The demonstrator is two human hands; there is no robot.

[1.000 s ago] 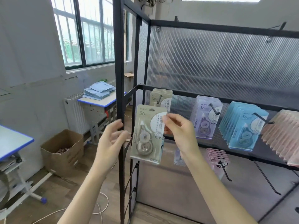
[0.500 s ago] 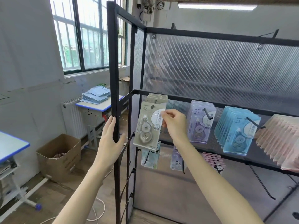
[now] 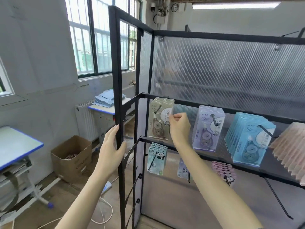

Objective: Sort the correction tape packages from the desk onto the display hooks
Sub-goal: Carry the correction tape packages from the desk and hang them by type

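Pinching the right edge of the beige correction tape package (image 3: 159, 120) between thumb and fingers, my right hand (image 3: 179, 125) holds it against the stack of matching beige packs on the leftmost upper display hook (image 3: 158, 108); the hook's tip pokes out through the package's hang hole. My left hand (image 3: 110, 149) rests on the black front post of the display rack (image 3: 117, 90), its fingers straight and together on the near side and the thumb hooked round the other side. Along the same upper rail hang lavender packages (image 3: 208, 128), then blue packages (image 3: 249, 139), then a fanned pink stack (image 3: 290, 151) at the right edge. On the lower rail I see panda-print packs (image 3: 156, 158) in pale green, with more in lilac and pink beside them. Behind the rack, to the left, a tabletop (image 3: 105, 107) under the window carries a pile of blue sheets, and a cardboard box (image 3: 71, 158) sits on the floor.
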